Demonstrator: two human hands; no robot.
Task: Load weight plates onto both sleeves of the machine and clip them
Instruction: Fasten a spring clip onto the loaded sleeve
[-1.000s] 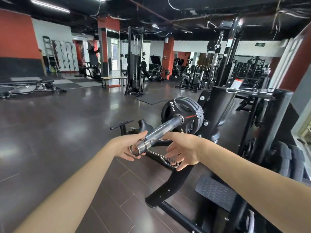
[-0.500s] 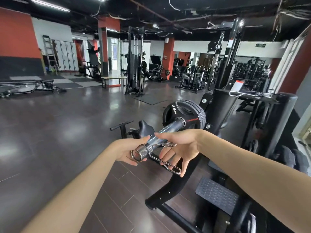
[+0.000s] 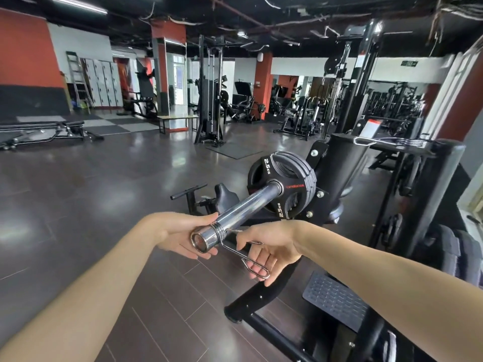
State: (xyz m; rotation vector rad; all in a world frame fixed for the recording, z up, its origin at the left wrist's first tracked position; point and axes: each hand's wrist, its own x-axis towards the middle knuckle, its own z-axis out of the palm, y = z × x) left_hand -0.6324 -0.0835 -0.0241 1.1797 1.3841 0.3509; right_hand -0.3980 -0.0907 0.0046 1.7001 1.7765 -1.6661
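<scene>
A chrome sleeve (image 3: 245, 206) juts toward me from the black machine. Several black 2.5 kg plates (image 3: 285, 182) sit stacked at its far end. A steel spring clip (image 3: 236, 242) has its coil around the sleeve's near tip, with its two wire handles sticking out to the right. My right hand (image 3: 269, 244) grips those handles. My left hand (image 3: 187, 235) rests open against the left side of the sleeve's tip, fingers spread under it.
The black machine frame (image 3: 342, 165) and a footplate (image 3: 337, 301) stand to the right. Another spring clip (image 3: 386, 141) lies on top of a black pad at right. A small seat (image 3: 224, 195) is behind the sleeve. Benches and cable machines stand far across the dark floor.
The view has shifted slightly, and the clip sits a little further onto the sleeve's tip. Both hands stay at the sleeve end.
</scene>
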